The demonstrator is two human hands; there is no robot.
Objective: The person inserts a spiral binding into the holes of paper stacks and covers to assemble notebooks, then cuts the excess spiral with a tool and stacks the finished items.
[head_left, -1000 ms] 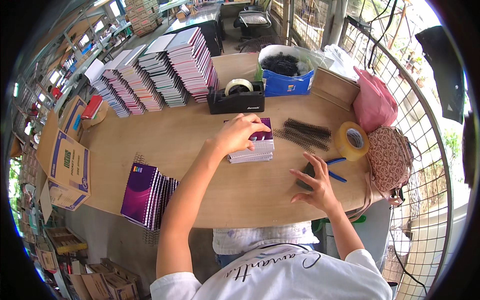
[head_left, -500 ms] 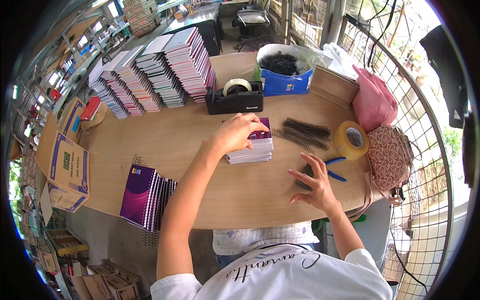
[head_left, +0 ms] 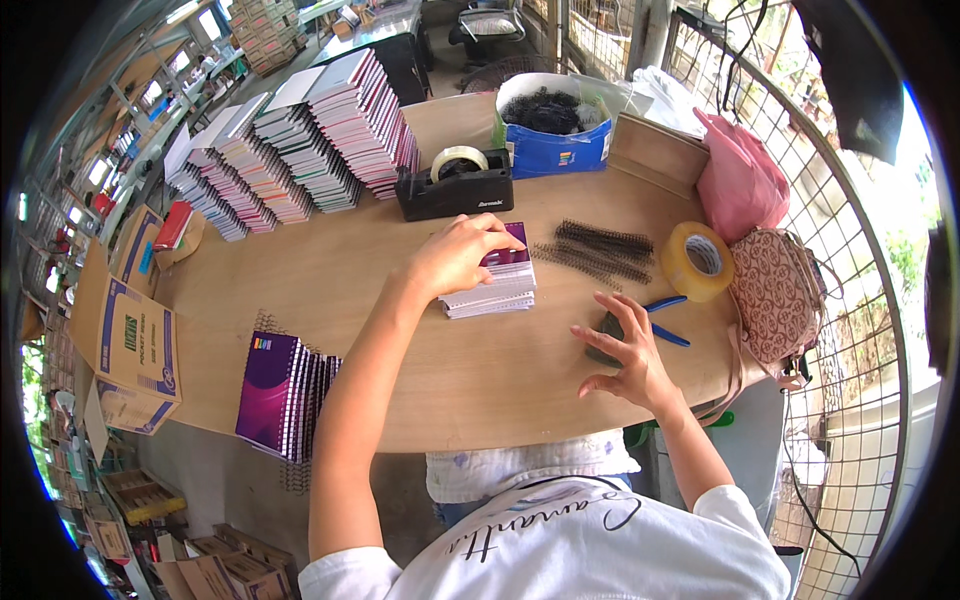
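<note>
On the tabletop, a short stack of purple-covered notepads stands with its punched white edges toward me. My left hand is over its top, fingers curled on the purple cover and thumb at the near edge, gripping the top notepad. To the right, my right hand hovers with fingers spread and nothing in them. Beneath and beside it are a dark green object, partly hidden, and pliers with blue handles. Several dark wire binding coils lie beyond.
Spiral-bound purple notebooks sit at the left front edge. Tall paper stacks, a tape dispenser and a blue box of black coils stand at the back. Clear tape and a patterned bag are right, a carton left.
The whole view has shifted slightly, so things on the table sit a little further left and higher. Both hands keep nearly the same pose.
</note>
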